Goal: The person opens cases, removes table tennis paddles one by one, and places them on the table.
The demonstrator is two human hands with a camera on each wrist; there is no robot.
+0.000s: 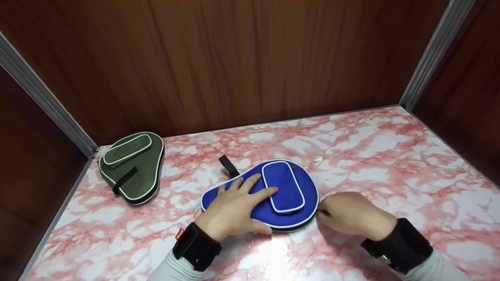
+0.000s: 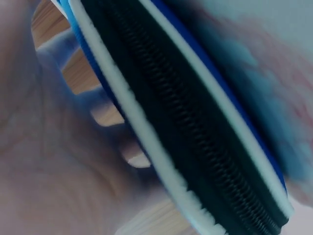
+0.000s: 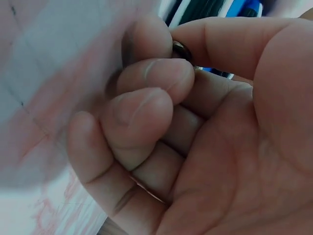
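A blue table-tennis bat case [image 1: 269, 215] with white piping and a raised front pocket [image 1: 284, 189] lies flat on the table, its narrow end to the left. Spread across its front is my left hand [image 1: 237, 207], index fingertip on the pocket and thumb by the near edge. The left wrist view looks along the black zipper [image 2: 190, 117] in the case's side, its teeth meshed there. At the case's rounded right end, my right hand [image 1: 349, 214] pinches a small dark metal zipper pull [image 3: 182, 49] between thumb and index finger; most of the pull is hidden.
An olive-green bat case [image 1: 142, 171] with a black strap lies at the back left. A black strap [image 1: 229, 166] sticks up from the blue case's far side. Brown wood-grain panels [image 1: 250, 66] enclose the red-and-white marbled table [image 1: 375, 156] at the back and sides.
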